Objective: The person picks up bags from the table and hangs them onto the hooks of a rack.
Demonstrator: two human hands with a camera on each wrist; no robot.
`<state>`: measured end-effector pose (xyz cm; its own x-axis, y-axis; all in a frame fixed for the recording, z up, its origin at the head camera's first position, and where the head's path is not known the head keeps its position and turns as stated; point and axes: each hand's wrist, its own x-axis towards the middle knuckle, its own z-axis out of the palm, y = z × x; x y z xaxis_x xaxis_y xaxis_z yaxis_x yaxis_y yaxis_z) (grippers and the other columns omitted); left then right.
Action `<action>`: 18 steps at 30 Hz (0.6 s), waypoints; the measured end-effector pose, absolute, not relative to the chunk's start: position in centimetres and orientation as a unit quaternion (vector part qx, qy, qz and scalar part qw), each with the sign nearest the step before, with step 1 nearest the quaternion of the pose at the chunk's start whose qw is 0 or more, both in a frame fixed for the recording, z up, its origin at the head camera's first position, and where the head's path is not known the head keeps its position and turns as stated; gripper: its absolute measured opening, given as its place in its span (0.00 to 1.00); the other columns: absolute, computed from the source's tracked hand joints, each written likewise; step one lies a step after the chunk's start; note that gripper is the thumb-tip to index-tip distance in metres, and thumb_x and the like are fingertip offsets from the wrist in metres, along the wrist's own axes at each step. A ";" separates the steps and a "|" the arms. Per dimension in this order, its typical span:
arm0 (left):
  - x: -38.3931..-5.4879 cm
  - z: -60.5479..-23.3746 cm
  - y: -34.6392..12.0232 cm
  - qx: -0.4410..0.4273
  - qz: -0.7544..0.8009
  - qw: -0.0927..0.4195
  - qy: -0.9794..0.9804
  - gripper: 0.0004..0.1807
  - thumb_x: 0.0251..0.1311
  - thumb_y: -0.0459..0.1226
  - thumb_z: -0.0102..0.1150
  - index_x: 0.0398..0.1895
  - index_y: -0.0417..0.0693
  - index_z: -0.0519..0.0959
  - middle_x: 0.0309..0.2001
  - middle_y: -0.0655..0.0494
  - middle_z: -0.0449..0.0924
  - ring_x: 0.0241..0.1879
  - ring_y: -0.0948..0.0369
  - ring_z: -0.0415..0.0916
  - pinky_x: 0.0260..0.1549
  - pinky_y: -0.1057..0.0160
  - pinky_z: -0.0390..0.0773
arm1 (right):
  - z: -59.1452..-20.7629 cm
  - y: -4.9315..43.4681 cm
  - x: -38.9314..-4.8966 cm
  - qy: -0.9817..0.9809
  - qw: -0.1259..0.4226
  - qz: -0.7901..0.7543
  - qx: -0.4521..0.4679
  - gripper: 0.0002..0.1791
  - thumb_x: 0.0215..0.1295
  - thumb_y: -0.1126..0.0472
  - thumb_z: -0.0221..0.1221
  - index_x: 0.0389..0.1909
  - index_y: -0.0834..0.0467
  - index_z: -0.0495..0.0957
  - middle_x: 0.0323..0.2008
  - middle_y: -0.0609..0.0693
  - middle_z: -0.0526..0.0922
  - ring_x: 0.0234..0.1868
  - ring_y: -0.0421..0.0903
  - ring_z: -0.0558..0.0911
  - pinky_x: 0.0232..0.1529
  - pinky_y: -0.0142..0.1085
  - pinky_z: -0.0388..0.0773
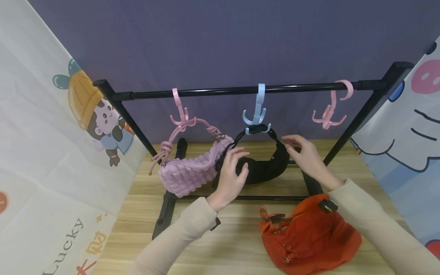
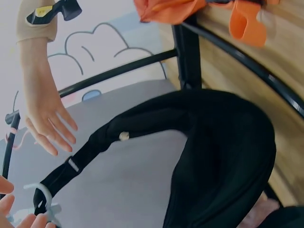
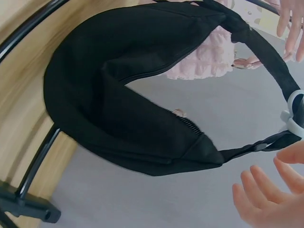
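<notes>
A black crescent-shaped bag (image 1: 262, 170) hangs by its strap from the light blue hook (image 1: 258, 109) in the middle of the rail. My left hand (image 1: 232, 173), fingers loosely bent and apart, is in front of the bag's left side. Near the strap's right side is my right hand (image 1: 304, 154), its fingers relaxed. In the right wrist view, the right hand (image 3: 273, 192) holds nothing and lies close to the strap. The left wrist view shows the black bag (image 2: 223, 137) with its strap looped on the hook (image 2: 45, 197); left fingertips show at the corner.
A lilac puffy bag (image 1: 192, 168) hangs from a pink hook (image 1: 179, 107) at left. Another pink hook (image 1: 330, 109) on the black rack (image 1: 220, 91) bears nothing. On the wooden surface lies an orange-red bag (image 1: 309, 238), under the right forearm. Printed cloths flank the rack.
</notes>
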<state>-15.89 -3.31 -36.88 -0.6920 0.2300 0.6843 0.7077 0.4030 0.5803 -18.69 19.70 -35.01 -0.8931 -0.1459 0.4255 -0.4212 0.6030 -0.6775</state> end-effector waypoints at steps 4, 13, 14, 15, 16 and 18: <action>-15.3 -38.0 -2.8 -0.302 -0.453 0.252 -0.800 0.14 0.54 0.27 0.50 0.45 0.41 0.71 0.51 0.46 0.67 0.53 0.55 0.65 0.52 0.61 0.65 | -35.5 20.4 -18.0 -0.890 0.154 0.397 0.164 0.13 0.61 0.69 0.51 0.47 0.66 0.72 0.43 0.62 0.76 0.43 0.56 0.75 0.41 0.48 0.70; -14.2 -40.9 -1.6 -0.331 -0.447 0.214 -0.803 0.13 0.54 0.26 0.50 0.44 0.41 0.71 0.48 0.48 0.69 0.49 0.55 0.68 0.48 0.62 0.69 | -37.1 21.9 -16.8 -0.915 0.081 0.367 0.147 0.13 0.62 0.66 0.50 0.48 0.64 0.72 0.42 0.63 0.77 0.43 0.59 0.76 0.38 0.52 0.72; -14.2 -41.2 -1.4 -0.333 -0.446 0.212 -0.803 0.14 0.53 0.26 0.50 0.44 0.41 0.71 0.47 0.48 0.69 0.48 0.56 0.68 0.47 0.63 0.69 | -37.2 22.0 -16.7 -0.915 0.074 0.367 0.149 0.13 0.62 0.66 0.50 0.48 0.64 0.72 0.42 0.63 0.77 0.43 0.59 0.76 0.38 0.52 0.72; -14.1 -41.5 -1.2 -0.335 -0.445 0.210 -0.803 0.14 0.53 0.26 0.50 0.44 0.41 0.71 0.47 0.48 0.69 0.48 0.56 0.69 0.47 0.64 0.70 | -37.4 22.1 -16.7 -0.916 0.068 0.365 0.150 0.13 0.62 0.66 0.50 0.48 0.64 0.72 0.42 0.62 0.77 0.43 0.59 0.76 0.38 0.52 0.72; -14.0 -41.9 -1.1 -0.337 -0.444 0.207 -0.804 0.13 0.53 0.26 0.50 0.44 0.41 0.72 0.46 0.49 0.70 0.47 0.57 0.69 0.46 0.65 0.70 | -37.6 22.2 -16.6 -0.916 0.064 0.364 0.154 0.13 0.62 0.67 0.51 0.47 0.64 0.73 0.42 0.62 0.78 0.42 0.59 0.76 0.38 0.51 0.72; -13.9 -42.5 -0.9 -0.341 -0.436 0.201 -0.808 0.13 0.53 0.26 0.51 0.43 0.41 0.72 0.45 0.49 0.70 0.45 0.58 0.70 0.45 0.68 0.70 | -37.9 22.3 -16.6 -0.916 0.058 0.361 0.164 0.13 0.61 0.68 0.51 0.46 0.65 0.73 0.41 0.62 0.78 0.41 0.58 0.77 0.38 0.51 0.73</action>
<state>-13.88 -0.85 -42.51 -0.6868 0.3762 0.6219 0.7263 0.3869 0.5681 -16.57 22.33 -37.92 -0.9393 -0.2594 0.2247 -0.3430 0.6853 -0.6425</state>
